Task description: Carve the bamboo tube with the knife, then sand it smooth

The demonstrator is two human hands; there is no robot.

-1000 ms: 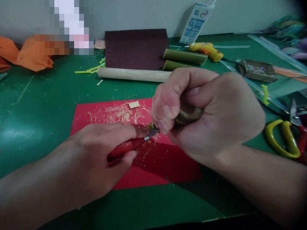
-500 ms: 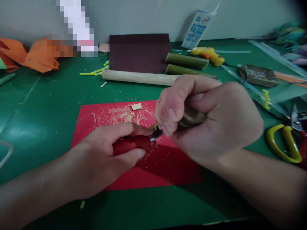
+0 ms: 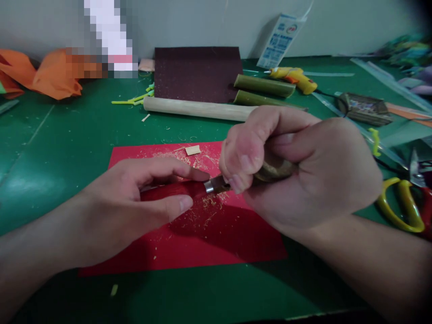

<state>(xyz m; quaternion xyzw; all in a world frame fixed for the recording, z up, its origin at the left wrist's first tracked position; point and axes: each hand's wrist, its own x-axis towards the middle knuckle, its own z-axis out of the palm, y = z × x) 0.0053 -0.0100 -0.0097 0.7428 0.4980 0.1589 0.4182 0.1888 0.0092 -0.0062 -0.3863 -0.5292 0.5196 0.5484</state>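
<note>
My left hand (image 3: 124, 198) is closed around the red handle (image 3: 182, 189) of a tool with a shiny metal collar. A dark shank (image 3: 219, 182) runs from the collar to my right fingers; its far end is hidden, so the exact kind of tool cannot be told. My right hand (image 3: 303, 166) is curled tightly around a brownish-green piece that looks like bamboo (image 3: 278, 170), mostly covered by the fingers. Both hands are above a red sheet (image 3: 222, 243) strewn with pale shavings (image 3: 216, 202). A small pale chip (image 3: 193, 150) lies on it.
Behind the hands lie a pale rod (image 3: 192, 108), a dark sheet (image 3: 195, 72) and two split bamboo pieces (image 3: 265, 85). A yellow glue gun (image 3: 297, 78) rests at the back right, with yellow-handled scissors (image 3: 401, 204) at the right. Orange paper (image 3: 57, 76) is at the left.
My left hand has slid left and slightly up with the red handle, and more of the dark shank shows. My right hand has shifted only slightly right.
</note>
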